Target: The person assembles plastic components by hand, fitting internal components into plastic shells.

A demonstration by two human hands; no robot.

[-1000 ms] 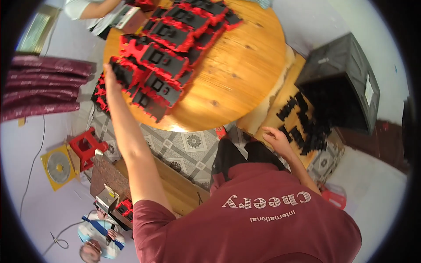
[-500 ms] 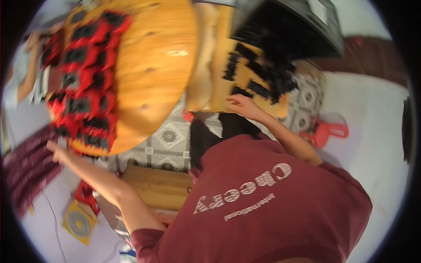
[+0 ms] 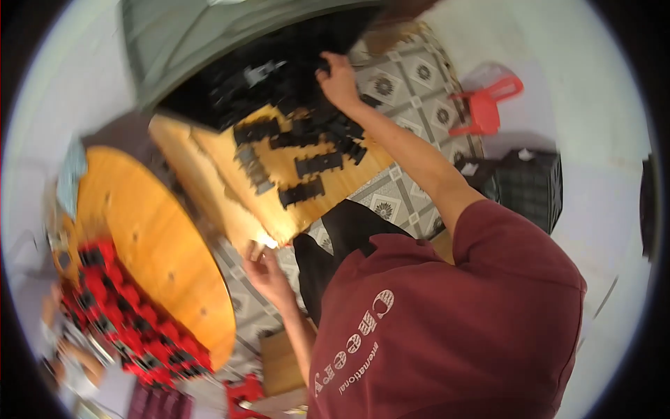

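Observation:
My right hand [image 3: 338, 84] is at the mouth of a large dark container [image 3: 209, 112], its fingers bent inward over the heap of black plastic parts [image 3: 300, 63]. Something black shows between the fingertips, but its outline merges with the heap. My left hand [image 3: 269, 276] hangs by the near corner of the wooden table [image 3: 283, 222], fingers loosely apart and nothing visible in them. Several black slotted plastic pieces [image 3: 319, 164] lie loose on that table, between both hands.
To the left, a round wooden table [image 3: 167, 244] bears rows of red-and-black parts [image 3: 132, 314]; another person's arm [image 3: 80, 353] is beyond it. A red plastic chair [image 3: 483, 108] and a dark crate [image 3: 534, 185] stand on the right.
My view has swung toward the dark container. My right hand has moved from the table's near edge into the black heap; my left hand has left the red-and-black parts for the wooden table's corner.

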